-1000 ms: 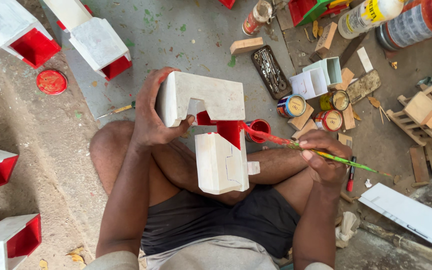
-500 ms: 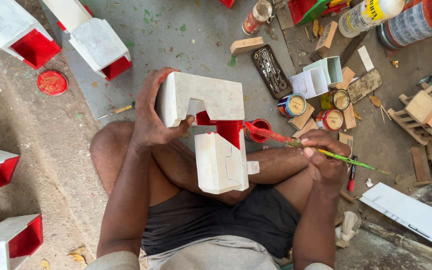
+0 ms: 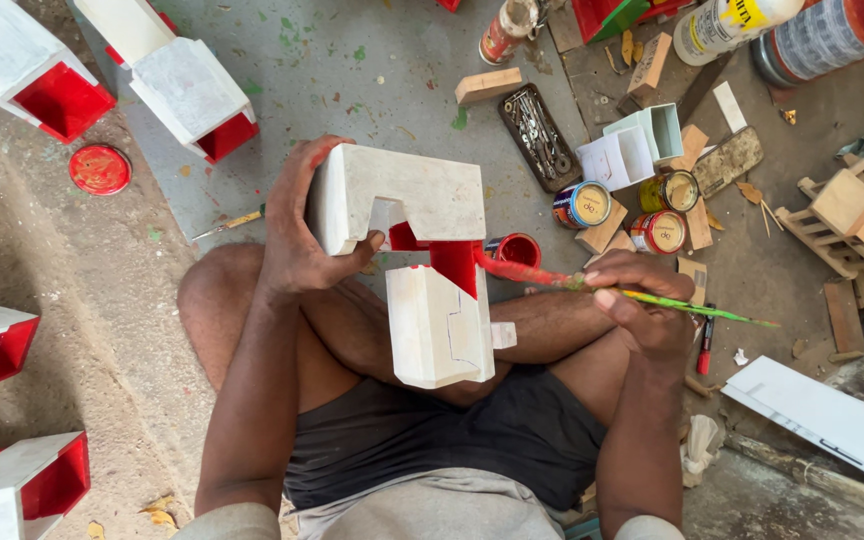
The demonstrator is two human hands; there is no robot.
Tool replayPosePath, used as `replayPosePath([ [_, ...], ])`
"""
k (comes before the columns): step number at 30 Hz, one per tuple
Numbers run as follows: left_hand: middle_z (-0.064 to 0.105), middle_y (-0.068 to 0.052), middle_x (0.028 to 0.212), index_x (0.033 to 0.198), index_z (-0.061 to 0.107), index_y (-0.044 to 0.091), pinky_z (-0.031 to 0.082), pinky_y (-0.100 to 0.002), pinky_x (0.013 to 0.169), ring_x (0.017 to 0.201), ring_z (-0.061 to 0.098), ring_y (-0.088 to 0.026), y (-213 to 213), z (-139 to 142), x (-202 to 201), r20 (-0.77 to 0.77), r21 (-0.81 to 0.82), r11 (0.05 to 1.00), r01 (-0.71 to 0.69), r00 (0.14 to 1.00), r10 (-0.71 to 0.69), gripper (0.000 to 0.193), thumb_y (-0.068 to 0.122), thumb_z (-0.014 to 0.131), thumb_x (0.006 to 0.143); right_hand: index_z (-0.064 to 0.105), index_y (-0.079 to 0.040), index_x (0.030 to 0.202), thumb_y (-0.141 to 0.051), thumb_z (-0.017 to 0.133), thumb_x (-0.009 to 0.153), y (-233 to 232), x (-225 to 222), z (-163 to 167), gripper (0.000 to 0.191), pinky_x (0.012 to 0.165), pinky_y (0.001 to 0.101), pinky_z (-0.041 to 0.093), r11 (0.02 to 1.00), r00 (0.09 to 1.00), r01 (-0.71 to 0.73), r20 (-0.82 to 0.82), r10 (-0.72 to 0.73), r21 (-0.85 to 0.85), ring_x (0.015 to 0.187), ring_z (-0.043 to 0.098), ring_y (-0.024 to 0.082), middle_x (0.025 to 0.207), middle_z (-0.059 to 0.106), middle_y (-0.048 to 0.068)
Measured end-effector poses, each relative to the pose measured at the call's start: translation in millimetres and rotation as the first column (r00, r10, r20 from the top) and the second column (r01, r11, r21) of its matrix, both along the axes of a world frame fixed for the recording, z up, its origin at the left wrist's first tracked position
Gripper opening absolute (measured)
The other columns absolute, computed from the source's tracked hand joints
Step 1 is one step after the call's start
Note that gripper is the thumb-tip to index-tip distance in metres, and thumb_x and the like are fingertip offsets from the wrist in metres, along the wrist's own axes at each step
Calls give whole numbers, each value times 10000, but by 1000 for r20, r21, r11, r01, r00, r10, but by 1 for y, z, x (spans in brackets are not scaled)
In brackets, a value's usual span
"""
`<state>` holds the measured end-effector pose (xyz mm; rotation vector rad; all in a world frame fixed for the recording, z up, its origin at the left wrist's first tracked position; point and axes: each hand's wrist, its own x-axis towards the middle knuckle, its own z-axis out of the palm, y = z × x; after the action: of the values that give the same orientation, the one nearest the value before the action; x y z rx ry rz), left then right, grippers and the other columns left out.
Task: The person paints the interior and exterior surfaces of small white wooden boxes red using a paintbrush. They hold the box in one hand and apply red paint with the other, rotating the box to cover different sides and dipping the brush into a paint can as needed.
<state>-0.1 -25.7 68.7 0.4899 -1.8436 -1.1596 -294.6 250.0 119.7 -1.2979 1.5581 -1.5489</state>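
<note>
The white wooden piece (image 3: 422,260) sits over the crossed legs, its upper block clamped in the left hand (image 3: 302,235), fingers wrapped around the far end. Red covers the inner recess just right of that grip; the outer faces are bare white, so most painting looks undone. The right hand (image 3: 642,305) pinches a brush (image 3: 592,285), its red tip touching the recess edge. A red paint tin (image 3: 515,250) stands just beyond the brush; tins (image 3: 582,205) crowd further right. Floor left of the grip lies open.
</note>
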Motion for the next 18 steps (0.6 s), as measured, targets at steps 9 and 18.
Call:
replayPosePath([
  [9,586,-140,1277,1429,501,42,527,-416,1025,1166,635,-285,1,2,1,6,24,1000,10,1000,-10,833,209,846,690,720,56,1005,-36,688,834,4,-3,2,197,830,325,538,999,1000,-24,-16,24,-38,885,675,238,942,709,172],
  [18,587,-149,1316,1436,495,45,519,-401,1005,1143,628,-279,0,-1,0,-28,-9,1000,4,1000,-4,844,200,856,690,716,60,1007,-32,691,818,6,-1,0,212,787,325,518,997,996,-36,77,41,-69,839,658,224,946,704,176],
])
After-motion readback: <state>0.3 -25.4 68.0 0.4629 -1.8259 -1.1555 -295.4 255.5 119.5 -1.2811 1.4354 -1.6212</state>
